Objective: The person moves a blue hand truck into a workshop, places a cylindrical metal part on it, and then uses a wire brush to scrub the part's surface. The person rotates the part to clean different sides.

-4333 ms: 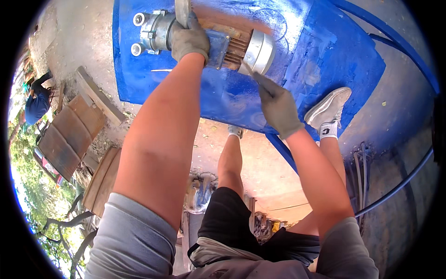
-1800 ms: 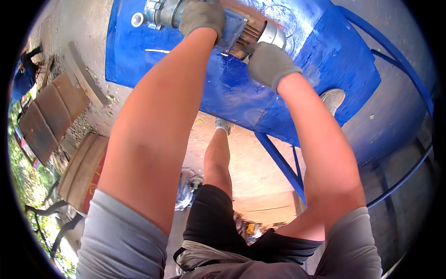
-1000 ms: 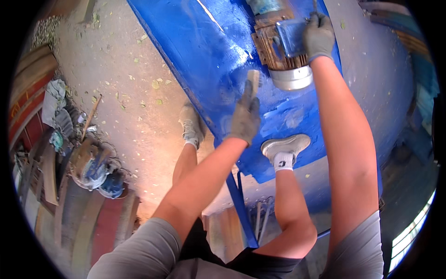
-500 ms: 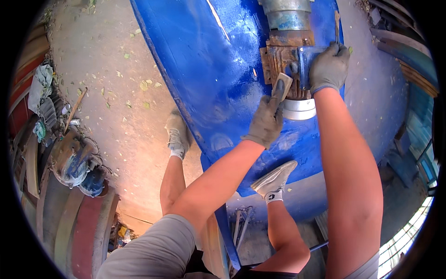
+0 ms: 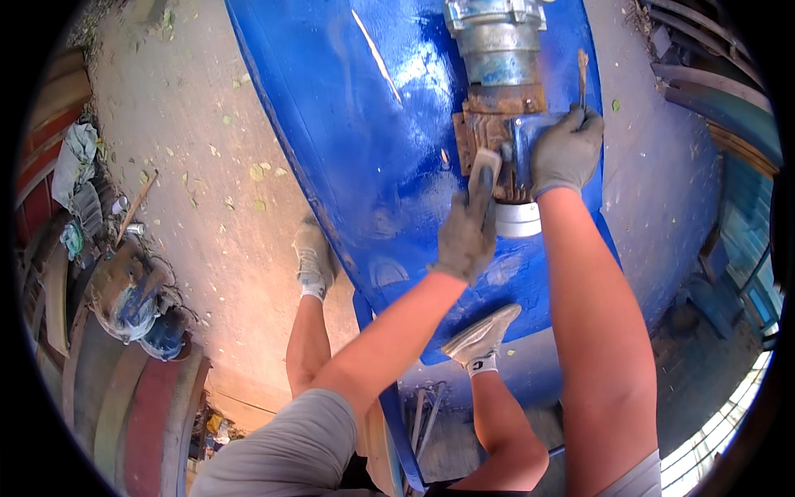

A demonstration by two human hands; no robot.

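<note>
A rusty, ribbed motor (image 5: 483,132) with a white end ring (image 5: 517,220) and a grey metal cylinder (image 5: 500,68) lies on a glossy blue metal surface (image 5: 356,157). My gloved left hand (image 5: 466,240) is closed around a flat tan strip (image 5: 490,160), thumb stretched along it, its tip by the motor's ribs. My gloved right hand (image 5: 568,151) is closed beside the blue box (image 5: 523,132) on the motor's side. From its fist a thin brownish stick-like tool (image 5: 583,74) points away from me; its kind is unclear.
My left shoe (image 5: 313,255) is on the dusty ground; my right shoe (image 5: 483,333) is at the blue surface's near end. At left stand a paint-stained bucket (image 5: 124,294) and a smaller blue-stained pot (image 5: 166,335), near a stick (image 5: 137,207) and curved boards (image 5: 153,422).
The whole scene has shifted lower and slightly left in the picture. Both hands keep nearly the same place beside the motor and still hold their tools.
</note>
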